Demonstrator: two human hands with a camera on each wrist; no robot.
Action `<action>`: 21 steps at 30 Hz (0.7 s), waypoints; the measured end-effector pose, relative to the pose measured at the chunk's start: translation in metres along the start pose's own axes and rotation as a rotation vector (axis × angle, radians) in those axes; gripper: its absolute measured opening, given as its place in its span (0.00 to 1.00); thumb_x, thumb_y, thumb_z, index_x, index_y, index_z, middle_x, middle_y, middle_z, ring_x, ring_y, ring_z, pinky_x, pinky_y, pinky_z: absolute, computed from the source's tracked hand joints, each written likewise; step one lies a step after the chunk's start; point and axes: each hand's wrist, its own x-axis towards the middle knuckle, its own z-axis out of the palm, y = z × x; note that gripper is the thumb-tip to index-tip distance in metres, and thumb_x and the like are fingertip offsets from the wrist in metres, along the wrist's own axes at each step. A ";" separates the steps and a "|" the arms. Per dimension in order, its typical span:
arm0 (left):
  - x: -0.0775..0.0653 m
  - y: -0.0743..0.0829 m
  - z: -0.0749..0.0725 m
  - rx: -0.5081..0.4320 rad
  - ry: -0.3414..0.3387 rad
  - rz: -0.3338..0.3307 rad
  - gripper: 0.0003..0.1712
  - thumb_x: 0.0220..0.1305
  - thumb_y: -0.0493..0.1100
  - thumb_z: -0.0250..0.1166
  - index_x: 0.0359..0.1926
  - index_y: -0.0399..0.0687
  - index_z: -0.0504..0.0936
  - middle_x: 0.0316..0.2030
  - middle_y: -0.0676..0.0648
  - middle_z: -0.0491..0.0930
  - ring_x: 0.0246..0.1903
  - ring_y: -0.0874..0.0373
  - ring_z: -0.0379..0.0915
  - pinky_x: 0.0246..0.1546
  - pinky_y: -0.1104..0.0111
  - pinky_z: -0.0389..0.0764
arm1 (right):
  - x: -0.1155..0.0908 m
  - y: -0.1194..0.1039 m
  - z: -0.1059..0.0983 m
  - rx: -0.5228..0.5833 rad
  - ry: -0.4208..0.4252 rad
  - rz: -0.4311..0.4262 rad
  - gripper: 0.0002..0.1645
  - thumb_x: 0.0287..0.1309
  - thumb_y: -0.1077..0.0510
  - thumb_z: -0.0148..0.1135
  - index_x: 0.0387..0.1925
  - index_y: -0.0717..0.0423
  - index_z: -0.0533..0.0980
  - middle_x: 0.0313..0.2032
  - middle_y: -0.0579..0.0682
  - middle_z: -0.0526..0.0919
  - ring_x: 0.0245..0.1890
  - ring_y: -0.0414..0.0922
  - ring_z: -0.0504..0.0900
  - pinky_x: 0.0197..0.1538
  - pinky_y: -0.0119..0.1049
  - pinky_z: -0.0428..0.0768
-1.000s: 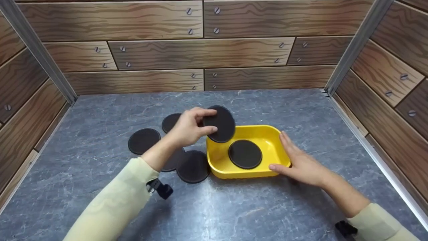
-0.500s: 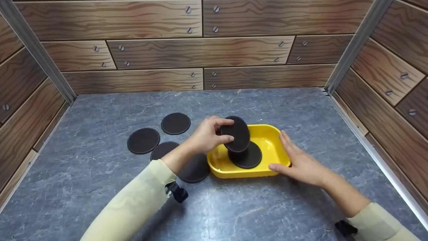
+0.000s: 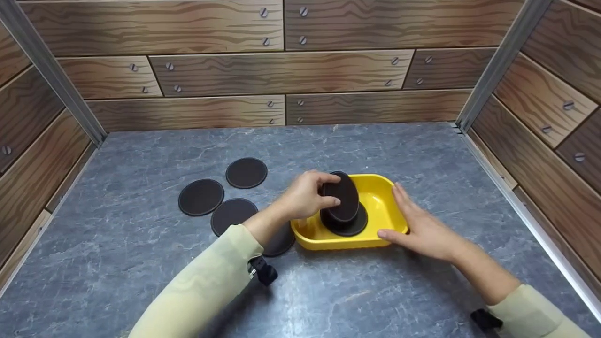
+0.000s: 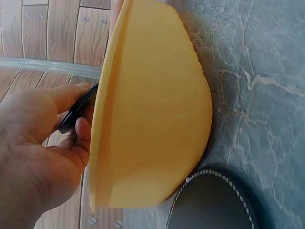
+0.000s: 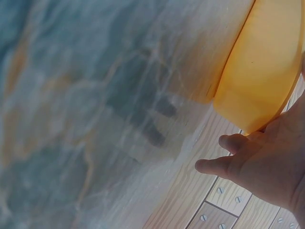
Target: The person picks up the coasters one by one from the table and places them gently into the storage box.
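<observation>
Between thumb and fingers my left hand pinches a round black coaster, tilted over the yellow bin. Under it another black coaster lies on the bin's floor, partly covered. In the left wrist view the held coaster is seen edge-on beside the bin's rim, its lower part hidden by the wall. My right hand rests against the bin's right side, thumb over the front rim and fingers fairly straight along the outside. From the right wrist, that hand touches the bin's wall.
Left of the bin, several more black coasters lie flat on the grey marbled table: a far one, a left one, a middle one and one partly under my left arm. Wood-patterned walls enclose the table.
My left hand has carried its coaster rightward and down, from the bin's left edge to over the coaster inside. My right hand and the bin have stayed put.
</observation>
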 end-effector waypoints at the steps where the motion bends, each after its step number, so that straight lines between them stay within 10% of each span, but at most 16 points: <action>1: 0.001 0.001 0.002 0.012 -0.001 0.001 0.29 0.66 0.41 0.77 0.67 0.46 0.84 0.63 0.42 0.82 0.63 0.52 0.75 0.68 0.63 0.72 | 0.000 0.000 0.000 -0.002 -0.001 0.002 0.69 0.68 0.25 0.59 0.86 0.55 0.34 0.84 0.59 0.35 0.79 0.70 0.50 0.74 0.72 0.55; 21: 0.007 0.005 0.017 0.341 -0.112 -0.002 0.31 0.69 0.44 0.75 0.70 0.44 0.80 0.64 0.43 0.81 0.65 0.48 0.74 0.68 0.62 0.73 | 0.000 0.000 0.000 -0.019 -0.002 0.007 0.69 0.68 0.23 0.58 0.86 0.54 0.33 0.84 0.59 0.34 0.79 0.72 0.51 0.72 0.73 0.57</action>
